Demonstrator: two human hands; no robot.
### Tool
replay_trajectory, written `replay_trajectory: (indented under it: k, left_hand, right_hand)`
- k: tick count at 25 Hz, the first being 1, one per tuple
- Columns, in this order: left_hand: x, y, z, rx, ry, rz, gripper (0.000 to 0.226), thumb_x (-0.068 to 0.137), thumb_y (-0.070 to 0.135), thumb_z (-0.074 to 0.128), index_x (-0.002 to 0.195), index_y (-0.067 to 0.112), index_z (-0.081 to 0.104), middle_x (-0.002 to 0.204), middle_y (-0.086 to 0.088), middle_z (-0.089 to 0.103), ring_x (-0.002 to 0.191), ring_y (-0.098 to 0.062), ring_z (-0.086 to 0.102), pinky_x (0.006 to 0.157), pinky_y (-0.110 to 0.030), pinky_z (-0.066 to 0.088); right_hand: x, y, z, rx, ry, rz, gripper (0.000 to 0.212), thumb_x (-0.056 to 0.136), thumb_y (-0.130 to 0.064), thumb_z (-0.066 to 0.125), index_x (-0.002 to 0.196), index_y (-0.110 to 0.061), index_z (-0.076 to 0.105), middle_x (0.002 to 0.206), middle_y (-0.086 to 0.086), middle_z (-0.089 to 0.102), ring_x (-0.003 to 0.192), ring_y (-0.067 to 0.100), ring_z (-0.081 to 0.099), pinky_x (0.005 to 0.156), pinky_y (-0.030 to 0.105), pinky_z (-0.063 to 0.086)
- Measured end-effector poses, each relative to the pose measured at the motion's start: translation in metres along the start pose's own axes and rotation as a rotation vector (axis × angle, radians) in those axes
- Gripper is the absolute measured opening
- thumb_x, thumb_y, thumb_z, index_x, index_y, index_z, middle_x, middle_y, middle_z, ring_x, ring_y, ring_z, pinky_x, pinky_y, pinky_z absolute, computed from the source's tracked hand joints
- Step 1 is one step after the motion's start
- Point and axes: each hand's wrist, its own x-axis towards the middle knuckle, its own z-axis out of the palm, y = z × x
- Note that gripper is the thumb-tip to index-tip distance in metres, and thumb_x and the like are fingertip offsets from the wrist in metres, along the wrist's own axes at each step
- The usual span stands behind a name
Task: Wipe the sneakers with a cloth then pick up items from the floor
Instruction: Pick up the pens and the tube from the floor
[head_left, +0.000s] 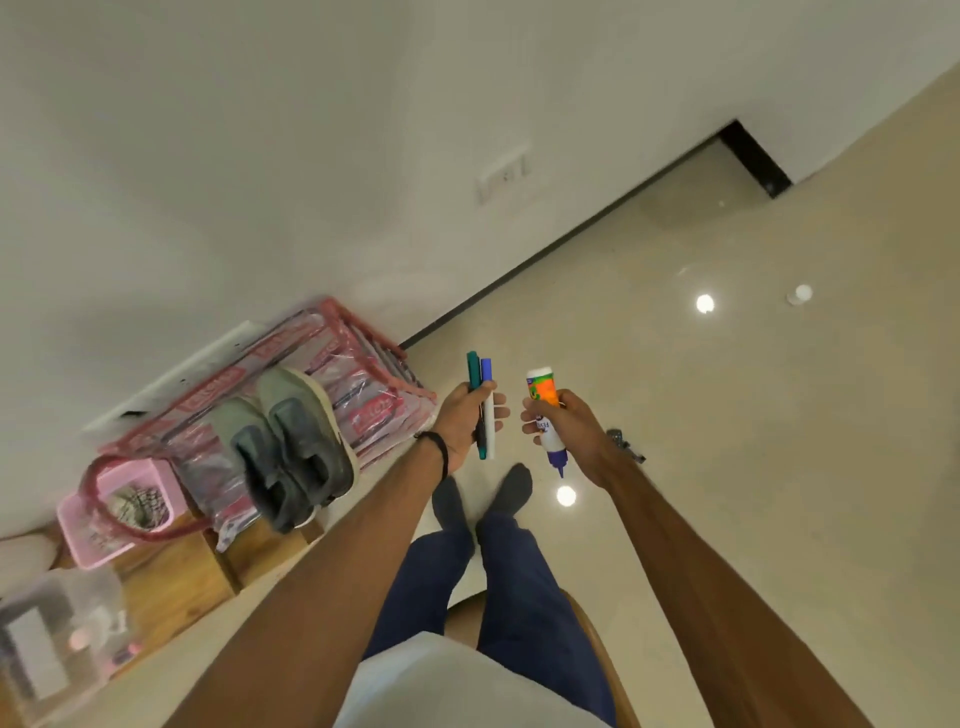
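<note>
Item: two markers (484, 402), gripped upright in my left hand (465, 423), fingers curled round both.
Item: glue bottle (545, 415), nozzle down, gripped in my right hand (563, 423).
Item: sneakers (291, 441), at 9 o'clock from my hands, on a pink plastic-wrapped rack (363, 384).
Item: small white object (800, 294) on the floor at 2 o'clock, likely next.
Handling: I'd park both loads first, freeing one hand before stooping.

A pink basket (83, 525) sits on a wooden shelf (171, 577) beside a plastic-wrapped red rack (363, 400); a wall socket (503, 175) sits above the glossy floor (779, 415).
</note>
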Motion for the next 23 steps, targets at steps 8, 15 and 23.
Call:
replay_trajectory:
  k: [8,15,23]
  left_hand:
    - [-0.093,-0.002,-0.102,-0.353,0.109,0.133,0.039,0.103,0.031,0.054,0.134,0.007,0.055,0.099,-0.007,0.068,0.087,-0.020,0.066,0.085,-0.035,0.055]
    - [-0.161,-0.027,-0.190,-0.749,0.366,0.297,0.035,0.100,0.035,0.058,0.116,0.005,0.064,0.100,-0.015,0.069,0.091,-0.033,0.068,0.081,-0.035,0.058]
    - [-0.201,-0.094,-0.249,-1.215,0.708,0.351,0.033,0.104,0.026,0.047,0.109,0.000,0.066,0.097,-0.016,0.068,0.085,-0.023,0.066,0.081,-0.034,0.056]
  right_hand:
    - [-0.047,-0.052,0.122,-0.293,-0.138,-0.111,0.028,0.090,-0.026,0.072,0.112,-0.013,0.060,0.101,0.010,0.073,0.085,0.024,0.070,0.078,0.039,0.058]
    - [-0.082,-0.078,0.241,-0.528,-0.485,-0.161,0.022,0.091,-0.016,0.070,0.108,-0.004,0.067,0.080,0.008,0.074,0.064,0.018,0.068,0.060,0.030,0.055]
    - [-0.101,-0.055,0.352,-0.772,-0.837,-0.091,0.027,0.090,-0.020,0.074,0.110,-0.005,0.063,0.086,0.011,0.073,0.070,0.020,0.067,0.058,0.030,0.054]
